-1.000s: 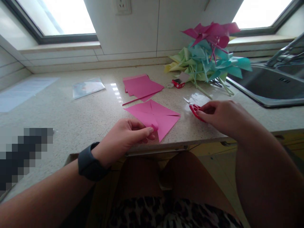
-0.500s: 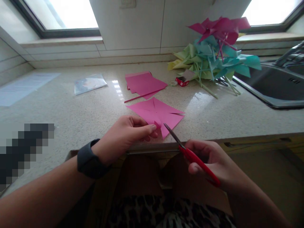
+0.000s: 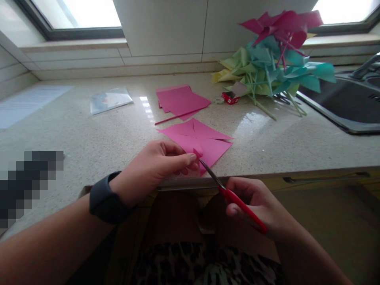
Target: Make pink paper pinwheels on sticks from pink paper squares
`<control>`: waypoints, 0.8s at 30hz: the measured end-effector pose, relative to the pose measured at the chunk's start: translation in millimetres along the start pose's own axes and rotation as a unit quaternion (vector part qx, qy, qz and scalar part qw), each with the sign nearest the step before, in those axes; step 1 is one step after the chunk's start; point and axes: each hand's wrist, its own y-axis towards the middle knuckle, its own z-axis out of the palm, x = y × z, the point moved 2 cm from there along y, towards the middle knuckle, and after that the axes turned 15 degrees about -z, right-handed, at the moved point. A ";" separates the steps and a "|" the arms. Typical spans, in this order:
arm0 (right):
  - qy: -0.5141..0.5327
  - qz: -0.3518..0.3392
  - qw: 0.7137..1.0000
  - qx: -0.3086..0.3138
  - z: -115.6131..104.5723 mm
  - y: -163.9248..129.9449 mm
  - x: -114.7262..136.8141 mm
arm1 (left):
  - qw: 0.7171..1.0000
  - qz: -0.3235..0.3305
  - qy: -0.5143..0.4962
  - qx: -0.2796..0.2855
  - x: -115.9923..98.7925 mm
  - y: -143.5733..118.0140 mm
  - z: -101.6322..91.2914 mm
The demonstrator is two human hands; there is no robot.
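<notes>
Pinching slit pink paper (image 3: 204, 140), left hand (image 3: 157, 168); right hand (image 3: 255, 202) grips red-handled scissors (image 3: 230, 192).

You wear a dark smartwatch (image 3: 107, 204) on your left wrist, bare forearms, brown apron and leopard-print clothing (image 3: 204, 265) below.

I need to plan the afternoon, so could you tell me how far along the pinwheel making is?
Done: a pile of finished pinwheels lies by the sink. In hand: the left hand pinches the near corner of a pink sheet that already shows cuts, and the right hand brings red scissors to it. Left: a stack of pink paper and a pink stick are unused.
</notes>
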 end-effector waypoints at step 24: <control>-0.025 0.003 1.000 0.003 -0.1 3.1 0.1 | 0.999 0.011 0.033 -0.020 0.0 -0.1 -1.4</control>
